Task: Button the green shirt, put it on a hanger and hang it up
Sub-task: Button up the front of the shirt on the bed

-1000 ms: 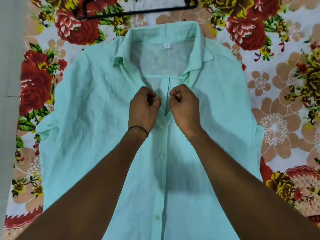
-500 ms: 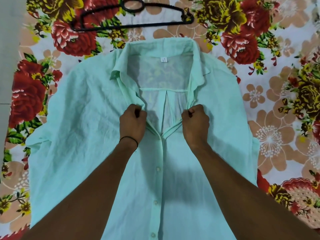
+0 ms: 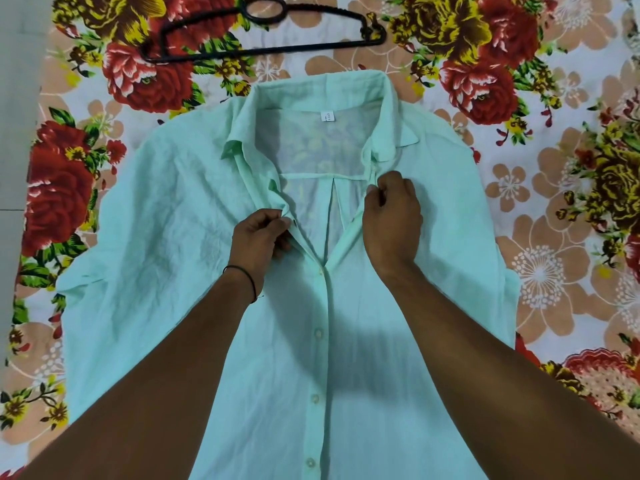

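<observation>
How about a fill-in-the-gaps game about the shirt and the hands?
1. The shirt is ____ in colour.
2. The black thing lying past the collar is a ____.
3. The wristband is on the ____ hand.
4. The sheet is printed with ____.
Missing words: green; hanger; left; flowers.

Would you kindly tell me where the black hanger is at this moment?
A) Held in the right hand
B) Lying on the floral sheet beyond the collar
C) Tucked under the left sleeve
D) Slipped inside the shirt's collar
B: the hanger lies flat on the floral sheet beyond the collar of the shirt, while the left hand and right hand each pinch a front edge.
</observation>
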